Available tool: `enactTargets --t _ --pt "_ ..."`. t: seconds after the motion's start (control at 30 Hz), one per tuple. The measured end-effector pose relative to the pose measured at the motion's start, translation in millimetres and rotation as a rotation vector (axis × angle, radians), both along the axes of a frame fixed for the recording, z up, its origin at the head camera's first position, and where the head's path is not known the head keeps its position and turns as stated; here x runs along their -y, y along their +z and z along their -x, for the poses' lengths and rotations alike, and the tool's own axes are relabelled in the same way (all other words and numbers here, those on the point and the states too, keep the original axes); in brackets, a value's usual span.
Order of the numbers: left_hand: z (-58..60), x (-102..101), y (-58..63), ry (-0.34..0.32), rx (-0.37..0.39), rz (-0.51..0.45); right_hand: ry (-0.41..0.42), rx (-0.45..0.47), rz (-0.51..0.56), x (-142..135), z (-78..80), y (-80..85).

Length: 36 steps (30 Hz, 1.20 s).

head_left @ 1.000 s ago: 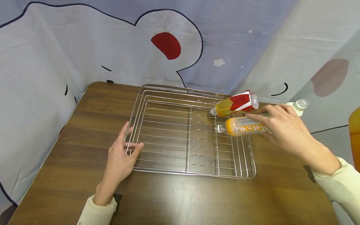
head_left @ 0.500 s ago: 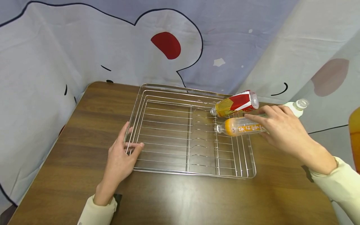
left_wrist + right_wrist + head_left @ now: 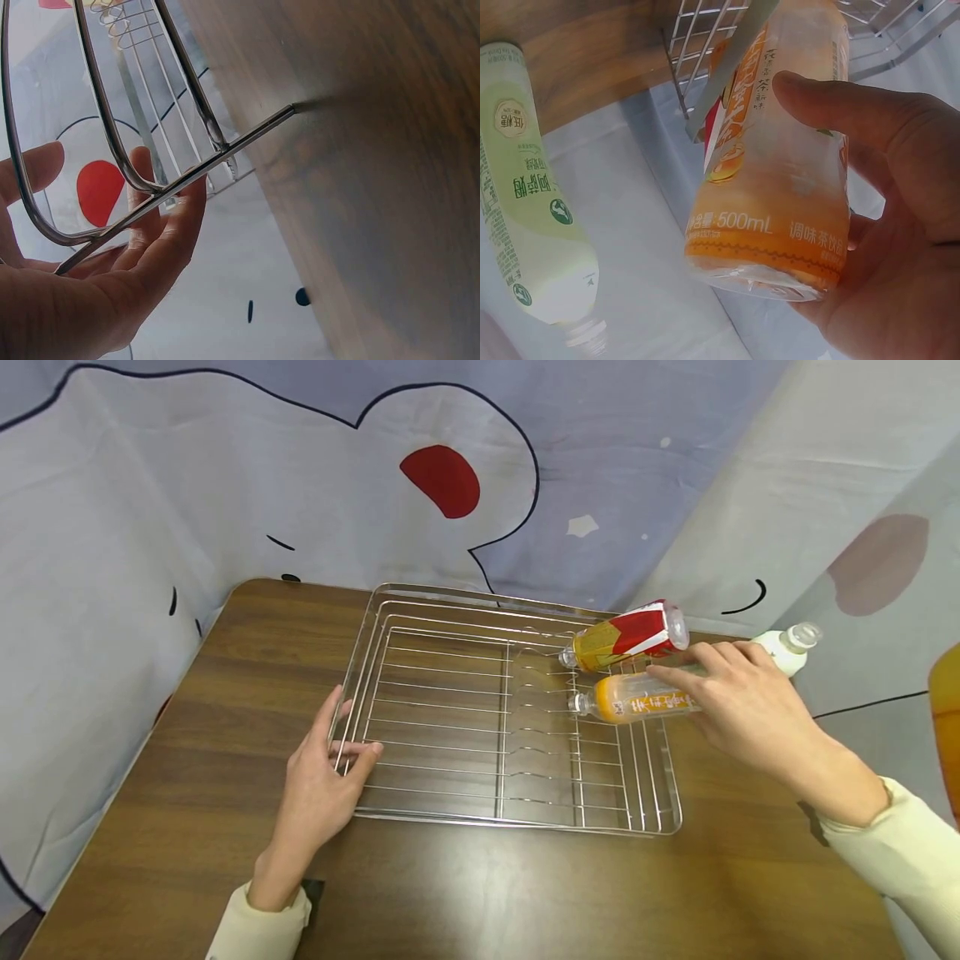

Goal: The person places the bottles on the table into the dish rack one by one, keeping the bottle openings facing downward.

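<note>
A wire dish rack (image 3: 465,822) lies on the table. My left hand (image 3: 322,785) grips its left side, thumb inside and fingers outside; the left wrist view shows the fingers behind the rack's bent wires (image 3: 112,135). Over the rack's right end, my right hand (image 3: 750,710) holds a clear plastic bottle with an orange label (image 3: 648,700) near its base. The bottle is tilted neck-down to the left, its neck over the wavy wires. In the right wrist view its base faces the camera, with the thumb (image 3: 817,97) along its side.
A red-and-yellow labelled bottle (image 3: 633,635) leans neck-down in the rack's back right. Beyond my right hand stands a white-and-green bottle (image 3: 783,652), partly hidden in the head view. A printed curtain (image 3: 300,485) hangs behind the wooden table (image 3: 525,902).
My right hand has shifted slightly left with the orange-labelled bottle, whose neck sits a little further over the rack. The left hand and the rack look the same.
</note>
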<state>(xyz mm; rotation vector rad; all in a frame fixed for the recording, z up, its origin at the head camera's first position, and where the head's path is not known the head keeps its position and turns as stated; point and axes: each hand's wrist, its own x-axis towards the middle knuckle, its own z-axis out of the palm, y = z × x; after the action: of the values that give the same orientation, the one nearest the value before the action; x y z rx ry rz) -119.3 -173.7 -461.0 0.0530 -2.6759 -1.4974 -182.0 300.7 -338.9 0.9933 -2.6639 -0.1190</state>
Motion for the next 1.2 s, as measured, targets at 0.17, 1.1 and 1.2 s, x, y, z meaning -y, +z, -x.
enactTargets --t 0.17,1.1,1.2 --pt "0.1 0 0.2 -0.001 -0.003 0.001 0.015 -0.024 0.0 1 0.9 -1.8" --pt "0.6 2 2.2 -0.005 0.037 0.02 0.04 -0.082 -0.072 17 3.2 -9.0" --pt "0.8 1 2.2 -0.011 0.044 0.022 0.039 -0.084 -0.08 18 3.5 -9.5"
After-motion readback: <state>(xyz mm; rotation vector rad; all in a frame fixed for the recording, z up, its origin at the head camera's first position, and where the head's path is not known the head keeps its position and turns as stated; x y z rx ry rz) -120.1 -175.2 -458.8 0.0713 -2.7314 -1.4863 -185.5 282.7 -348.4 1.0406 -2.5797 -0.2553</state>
